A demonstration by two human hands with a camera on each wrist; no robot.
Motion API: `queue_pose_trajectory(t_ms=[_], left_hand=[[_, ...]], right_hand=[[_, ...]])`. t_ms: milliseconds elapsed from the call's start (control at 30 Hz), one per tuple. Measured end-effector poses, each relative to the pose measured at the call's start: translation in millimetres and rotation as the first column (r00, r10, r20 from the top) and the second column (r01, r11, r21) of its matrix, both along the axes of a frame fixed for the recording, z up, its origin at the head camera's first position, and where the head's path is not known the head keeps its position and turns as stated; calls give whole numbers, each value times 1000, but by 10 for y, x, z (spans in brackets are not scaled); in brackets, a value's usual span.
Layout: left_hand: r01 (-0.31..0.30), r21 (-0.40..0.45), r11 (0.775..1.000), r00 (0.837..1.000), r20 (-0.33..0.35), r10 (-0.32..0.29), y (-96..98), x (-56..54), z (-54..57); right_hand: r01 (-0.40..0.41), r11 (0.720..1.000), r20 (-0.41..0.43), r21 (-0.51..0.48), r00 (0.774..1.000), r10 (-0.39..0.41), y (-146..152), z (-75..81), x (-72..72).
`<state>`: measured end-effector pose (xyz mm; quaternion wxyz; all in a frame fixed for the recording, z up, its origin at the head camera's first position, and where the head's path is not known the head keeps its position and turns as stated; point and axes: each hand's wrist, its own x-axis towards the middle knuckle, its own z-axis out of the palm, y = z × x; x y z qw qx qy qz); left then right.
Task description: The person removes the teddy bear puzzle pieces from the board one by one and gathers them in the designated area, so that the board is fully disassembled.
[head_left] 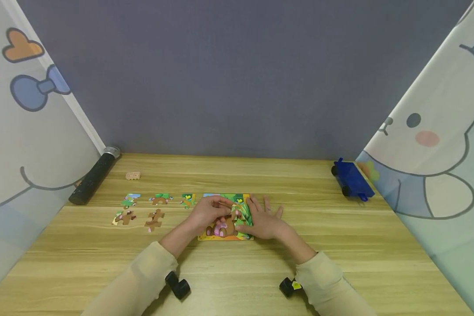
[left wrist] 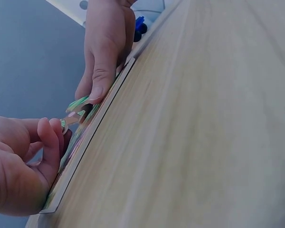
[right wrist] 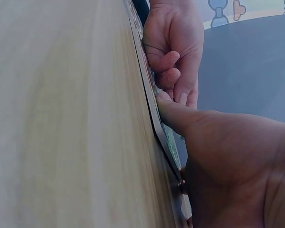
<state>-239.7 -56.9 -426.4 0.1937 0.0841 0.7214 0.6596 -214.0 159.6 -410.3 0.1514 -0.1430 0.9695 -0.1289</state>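
Observation:
A jigsaw puzzle board (head_left: pixel 226 238) with a bear picture lies flat on the table in the head view. My left hand (head_left: pixel 208 213) reaches over it from the left and pinches a puzzle piece (head_left: pixel 238 213) with brown and green on it. In the left wrist view this puzzle piece (left wrist: pixel 75 117) is tilted, raised a little above the board. My right hand (head_left: pixel 266 223) rests at the board's right edge with its fingers spread. Its thumb lies on the board, close to the piece. The left fingers hide part of the picture.
Several loose puzzle pieces (head_left: pixel 154 220) lie left of the board. Behind them is a small beige block (head_left: pixel 133 175). A black microphone (head_left: pixel 95 177) lies at the far left, and a blue toy cart (head_left: pixel 351 179) stands at the back right. A grey panel (head_left: pixel 237 87) closes off the back.

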Motion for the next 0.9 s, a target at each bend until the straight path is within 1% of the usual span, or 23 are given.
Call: queue_pose_trajectory(t_ms=[167,267,367,500,700,900], left_hand=[[17,29,999,999,-32,-16,-55,-23,-26],[7,44,999,1000,-21,-6,-136,-32,-25],[-16,28,999,1000,-11,16,-241,-30,-6],[-33,16,999,999,-15,33,-389,-10,20],[-36,-4,999,999,-35,36,-560,19,31],[-42,-20,999,999,-14,41,-700,34,25]], right_hand=[[26,1000,-2,0,1000,-26,-27,-5,9],[29,1000,0,3,1000,-29,-31,-9,5],[31,1000,2,0,1000,-31,-26,-22,-11],[29,1000,4,1,1000,-29,-15,-33,-24],[27,1000,11,4,1000,-27,-7,-34,-21],[24,1000,-1,-10,1000,-24,-20,-11,-1]])
